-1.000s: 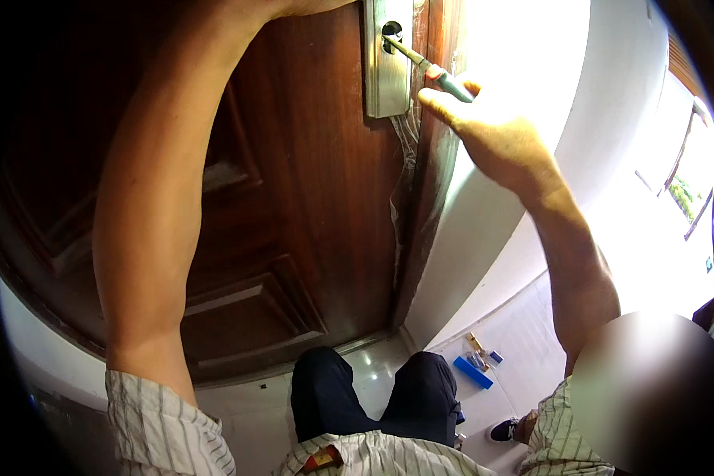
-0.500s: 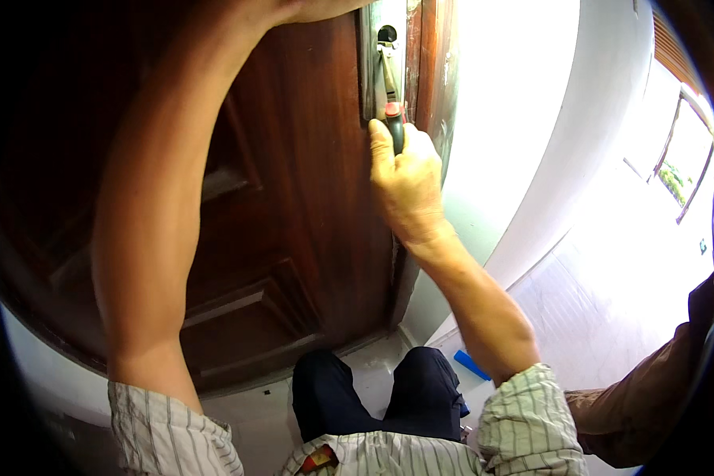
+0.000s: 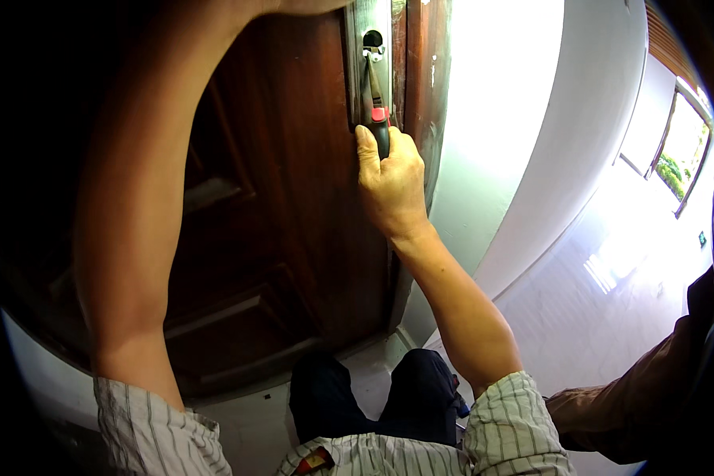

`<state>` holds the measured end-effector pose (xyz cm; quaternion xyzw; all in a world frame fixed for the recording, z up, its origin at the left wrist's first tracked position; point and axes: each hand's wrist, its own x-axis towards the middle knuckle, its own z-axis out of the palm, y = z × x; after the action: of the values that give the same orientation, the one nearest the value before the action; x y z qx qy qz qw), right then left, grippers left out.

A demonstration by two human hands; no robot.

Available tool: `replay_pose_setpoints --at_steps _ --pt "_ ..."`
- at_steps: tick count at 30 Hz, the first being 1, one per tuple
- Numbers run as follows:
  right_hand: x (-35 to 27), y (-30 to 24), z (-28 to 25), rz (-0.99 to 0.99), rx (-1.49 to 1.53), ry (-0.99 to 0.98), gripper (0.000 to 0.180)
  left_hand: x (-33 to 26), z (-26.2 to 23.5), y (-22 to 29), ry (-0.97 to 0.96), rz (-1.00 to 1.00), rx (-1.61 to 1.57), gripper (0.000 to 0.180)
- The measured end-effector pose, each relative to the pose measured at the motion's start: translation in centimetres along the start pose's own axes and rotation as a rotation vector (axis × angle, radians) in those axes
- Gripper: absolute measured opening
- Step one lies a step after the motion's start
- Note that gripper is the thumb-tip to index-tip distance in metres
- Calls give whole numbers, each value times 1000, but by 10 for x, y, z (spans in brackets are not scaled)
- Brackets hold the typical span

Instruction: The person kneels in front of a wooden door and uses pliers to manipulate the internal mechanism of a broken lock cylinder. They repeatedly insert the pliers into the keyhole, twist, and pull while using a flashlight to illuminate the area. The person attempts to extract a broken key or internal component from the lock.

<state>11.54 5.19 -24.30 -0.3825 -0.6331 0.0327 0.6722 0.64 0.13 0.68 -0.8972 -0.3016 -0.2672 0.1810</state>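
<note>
While the dark wooden door [image 3: 285, 190] spreads left of the metal lock plate [image 3: 357, 87], the left hand [image 3: 313, 6] is cut off at the plate's upper left, so I cannot tell its fingers. Just below the plate, the right hand [image 3: 393, 190] curls thumb and fingers around the handle of the pliers [image 3: 379, 115], whose nose lies before the plate. They look stiff, fairly light, probably slick on bare metal; the handle is the better hold. Under the plate's round hole [image 3: 373, 37], the tips meet a small silvery piece [image 3: 377, 54].

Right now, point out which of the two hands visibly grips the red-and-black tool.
The right hand: it is closed around the tool. The left hand is mostly cut off at the top edge, so its hold cannot be seen.
</note>
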Motion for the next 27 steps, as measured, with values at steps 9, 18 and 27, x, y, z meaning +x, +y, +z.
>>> replay_pose_setpoints --at_steps 9,18,27 --pt "5 -3 -11 136 233 -78 37 -9 -3 12 -129 -96 184 40" --pt "4 2 -24 178 223 -69 33 -16 35 43 33 -68 114 41" --pt "0 -19 -22 172 115 -39 31 -4 -4 -17 -124 50 254 45"
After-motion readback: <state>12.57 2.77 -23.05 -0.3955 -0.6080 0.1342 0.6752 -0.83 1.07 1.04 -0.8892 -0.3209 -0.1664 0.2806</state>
